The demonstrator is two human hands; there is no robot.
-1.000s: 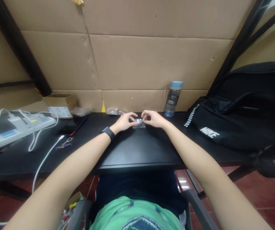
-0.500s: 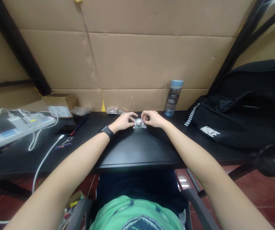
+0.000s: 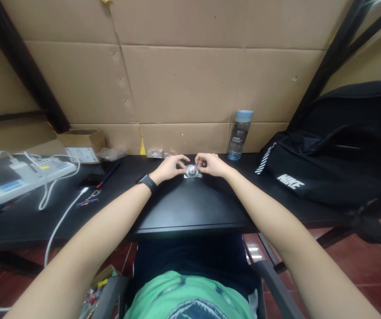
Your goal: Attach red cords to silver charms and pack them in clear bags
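Observation:
A small clear plastic packet (image 3: pixel 193 173) with a round, pale thing inside is at the middle of the black table's far half. What the round thing is, I cannot make out. My left hand (image 3: pixel 171 167), with a dark watch (image 3: pixel 148 182) on its wrist, grips the packet's left edge; its thumb is on that edge and its index finger reaches out above. From the right, my right hand (image 3: pixel 210 165) pinches the packet's upper right side with bent fingers. The fingertips partly cover the packet's edges.
Behind the hands lie other clear packets (image 3: pixel 155 153) against the cardboard wall (image 3: pixel 183 84). A water bottle (image 3: pixel 239 136) and a black bag (image 3: pixel 309 173) stand to the right. On the left are a power strip (image 3: pixel 27 181), a cardboard box (image 3: pixel 84 144), a pen (image 3: pixel 108 175) and a white cable (image 3: pixel 60 221).
Both hands keep their places on the packet. The view has shifted very slightly, and little else differs.

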